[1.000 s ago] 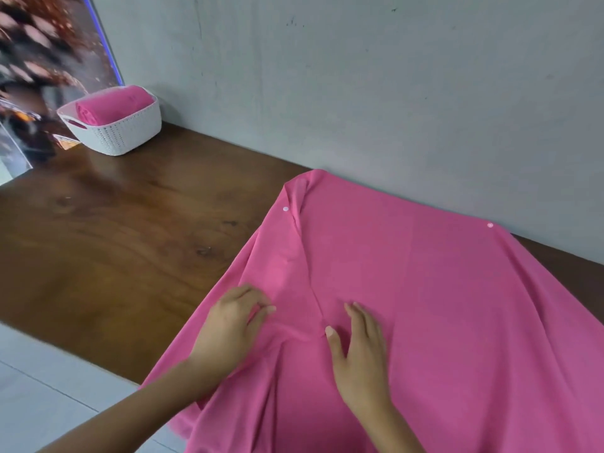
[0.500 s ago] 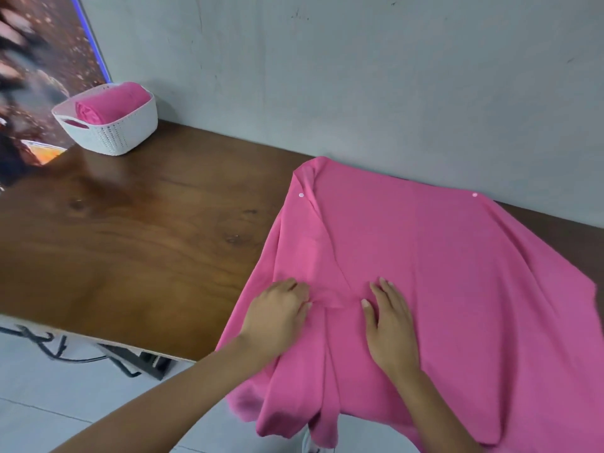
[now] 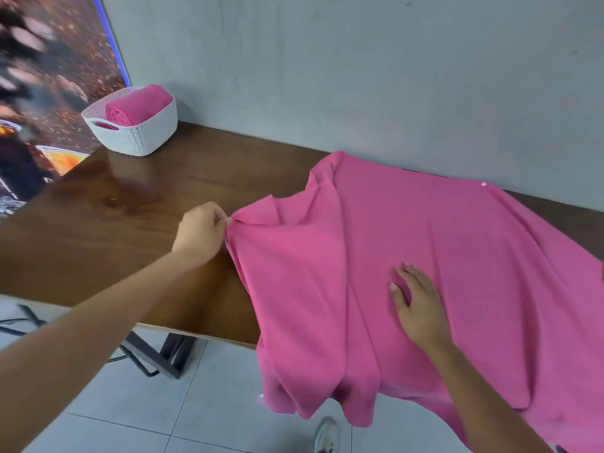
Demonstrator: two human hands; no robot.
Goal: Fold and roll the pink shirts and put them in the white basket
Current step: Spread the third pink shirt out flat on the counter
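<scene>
From the head view, a pink shirt (image 3: 408,256) lies spread over the right part of the dark wooden desk (image 3: 108,223), its back edge close to the grey wall (image 3: 359,67) and its front part hanging over the desk's near edge toward the tiled floor (image 3: 130,416). The left hand (image 3: 201,235) pinches the shirt's left edge, its grip pressed together on a small fold of cloth drawn out to the left. The right hand (image 3: 416,305) rests flat on the middle of the shirt, its grip spread with straight fingers. At the desk's far left corner stands the white basket (image 3: 140,137), well apart from the shirt, with a rolled pink shirt (image 3: 137,104) lying inside it. Below the hanging cloth a light shoe (image 3: 327,434) shows on the floor.
</scene>
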